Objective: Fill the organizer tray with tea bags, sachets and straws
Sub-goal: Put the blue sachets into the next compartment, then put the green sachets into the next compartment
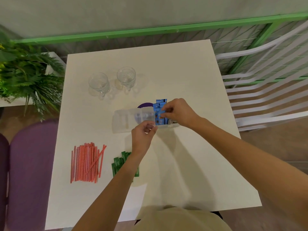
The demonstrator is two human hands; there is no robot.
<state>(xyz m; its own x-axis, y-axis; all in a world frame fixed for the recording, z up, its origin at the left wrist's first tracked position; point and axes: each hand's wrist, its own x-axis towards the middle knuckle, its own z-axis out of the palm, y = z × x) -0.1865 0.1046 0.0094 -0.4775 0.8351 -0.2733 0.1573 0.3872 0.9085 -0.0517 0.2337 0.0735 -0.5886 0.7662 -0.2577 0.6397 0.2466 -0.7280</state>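
Count: one organizer tray point(124, 120), two glass mugs, one heap of straws point(86, 162), one cluster of green sachets point(119, 162), one bundle of blue packets point(159, 108).

The tray is clear plastic with internal dividers and sits at the middle of the white table point(183, 72). The blue packets stand upright at its right end; their number cannot be told. The right hand point(177, 112) pinches their tops between thumb and fingertips. The left hand point(141, 136) has its fingers curled, gripping the tray's near rim.

The straws are red with pale stripes and too many to count. They lie loosely parallel at the near left, one slanting across the rest. The green sachets lie just right of them, partly hidden under the left forearm.

Writing: white lettering on the green sachets and print on the blue packets, both too blurred to read.

The left mug point(99, 84) and right mug point(126, 78) stand side by side at the far left. A purple round object point(145, 105) shows just beyond the tray.
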